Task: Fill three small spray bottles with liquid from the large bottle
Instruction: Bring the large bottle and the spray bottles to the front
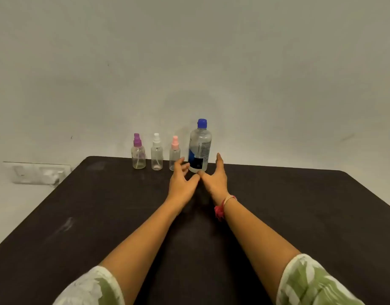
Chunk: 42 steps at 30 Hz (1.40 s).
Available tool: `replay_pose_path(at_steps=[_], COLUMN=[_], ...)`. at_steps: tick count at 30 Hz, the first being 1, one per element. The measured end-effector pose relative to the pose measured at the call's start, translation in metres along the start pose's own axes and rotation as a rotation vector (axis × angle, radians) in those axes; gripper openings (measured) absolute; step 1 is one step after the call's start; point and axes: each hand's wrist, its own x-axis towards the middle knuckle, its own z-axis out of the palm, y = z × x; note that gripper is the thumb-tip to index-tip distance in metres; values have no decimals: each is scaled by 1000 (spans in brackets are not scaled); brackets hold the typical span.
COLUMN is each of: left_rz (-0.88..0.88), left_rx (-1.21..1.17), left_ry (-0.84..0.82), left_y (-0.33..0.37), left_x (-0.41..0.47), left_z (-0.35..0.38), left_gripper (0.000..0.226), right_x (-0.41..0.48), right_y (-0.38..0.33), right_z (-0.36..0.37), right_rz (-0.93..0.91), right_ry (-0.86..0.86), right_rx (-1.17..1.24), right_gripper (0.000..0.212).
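While the large clear plastic bottle [200,148] stands upright at the far edge of the dark matte table [299,205], close to the pale grey wall [211,62], its blue screw cap [202,123] is on. Contents hard to read behind the label.

Row to its left, all upright, sprayers fitted: pink-topped clear spray bottle [174,154] just beside it, then white-topped clear spray bottle [156,154], then purple-topped clear spray bottle [138,154] farthest out. None touching. All three look near empty; faint tint at the purple one's base, cannot tell if liquid. My guess: lined up by the source so each pour is a short carry.

Left hand [182,183] and right hand [215,180] both stretched forward, flanking the large bottle's base, thumbs almost meeting in front of it. Fingers spread wide, holding nothing. Left fingertips overlap the pink bottle's foot from my view; contact cannot be told. Right forefinger stands along the big bottle's right side, touching or not unclear.

I read the wide spread as set for a two-handed take of the big bottle. Filling not begun. Watch the left fingers near the light pink one; it would tip easily.
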Motion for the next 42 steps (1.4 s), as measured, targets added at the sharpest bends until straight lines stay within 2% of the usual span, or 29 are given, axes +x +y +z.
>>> replay_pose_path(at_steps=[5, 10, 19, 22, 25, 28, 31, 36, 40, 42], left_rz=[-24, -19, -37, -61, -85, -127, -148, -168, -164, -157], left_rx=[-4, 42, 150, 179, 122, 52, 6, 17, 29, 39], left_ry=[24, 2, -104, -140, -124, -107, -170, -271, -316, -335], left_y=[-6, -8, -3, -1, 3, 8, 18, 19, 35, 36], left_x=[3, 5, 4, 3, 0, -4, -17, -40, -81, -97], left_z=[-1, 1, 6, 8, 6, 3, 1, -3, -2, 0], left_gripper=[76, 77, 79, 78, 75, 75, 76, 101, 72, 68], right_x=[21, 36, 41, 41, 37, 27, 7, -33, -65, -82], right_y=[-4, 1, 5, 5, 3, 0, -3, -7, -11, -12], right_z=[9, 18, 26, 28, 22, 13, 1, -22, -48, -60], right_rz=[1, 10, -2, -6, -14, -13, 6, 31, 49, 58], right_ry=[4, 20, 68, 85, 68, 32, 12, 24, -15, -28], right_rx=[30, 54, -24, -66, -80, -89, -89, -95, -109, -116], right_gripper=[104, 106, 97, 88, 76, 74, 76, 74, 71, 70])
